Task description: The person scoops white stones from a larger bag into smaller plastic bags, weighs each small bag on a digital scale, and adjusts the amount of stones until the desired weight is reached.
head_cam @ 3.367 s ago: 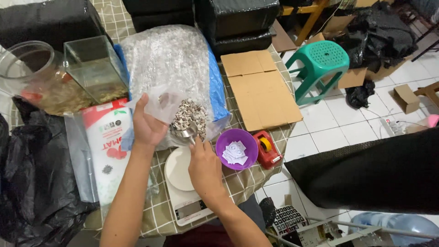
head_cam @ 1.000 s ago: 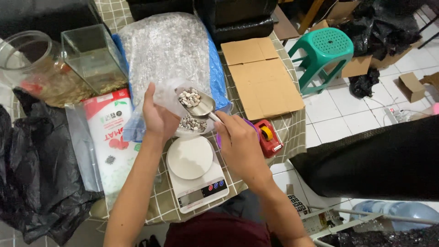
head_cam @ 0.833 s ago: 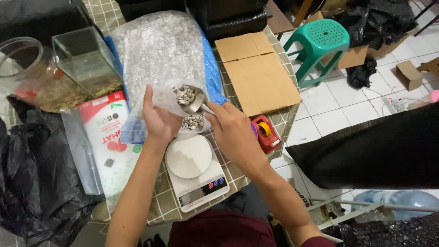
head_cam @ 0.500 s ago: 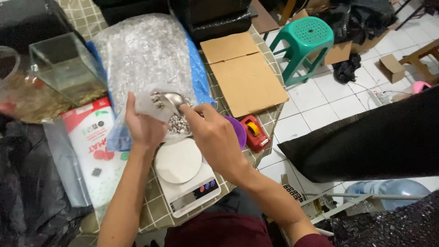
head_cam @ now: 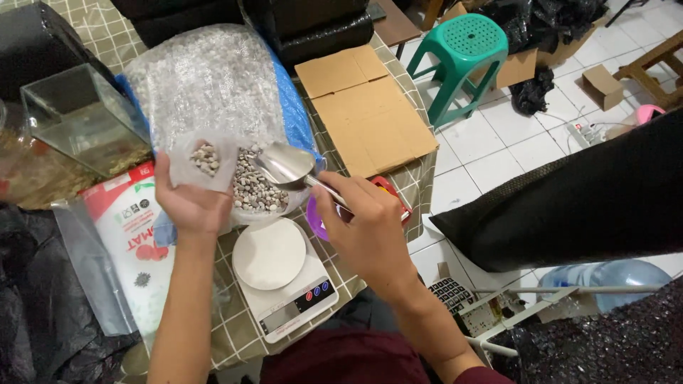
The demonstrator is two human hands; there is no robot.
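**Over the checked table: pebbles, scoop and small bag**

Across the checked tablecloth [head_cam: 245, 338] the biggest thing is a clear sack of pale gravel [head_cam: 206, 78], lying on a blue sheet and reaching from the far edge toward the person. Just right of it lies flattened brown cardboard [head_cam: 370, 114], and beyond that a green plastic stool [head_cam: 462, 50] stands on the white floor tiles. At the left edge sits an empty glass tank [head_cam: 82, 117], with a white printed pouch [head_cam: 131, 235] lying flat in front of it. Near the person a white kitchen scale [head_cam: 281, 281] rests on the cloth, its round platform bare.

Between the sack and the scale sits a heap of grey and brown pebbles [head_cam: 255, 190], apparently in a clear container, though its rim is hard to make out. The right hand [head_cam: 370, 231] is closed around the handle of a metal scoop [head_cam: 284, 163], whose bowl hovers just above the heap and looks empty. Part of a purple bowl [head_cam: 313, 217] shows under that hand. The left hand [head_cam: 188, 203] pinches a small clear plastic bag [head_cam: 206, 160], held upright just left of the scoop, with a few pebbles inside it. Both hands are near each other without touching.
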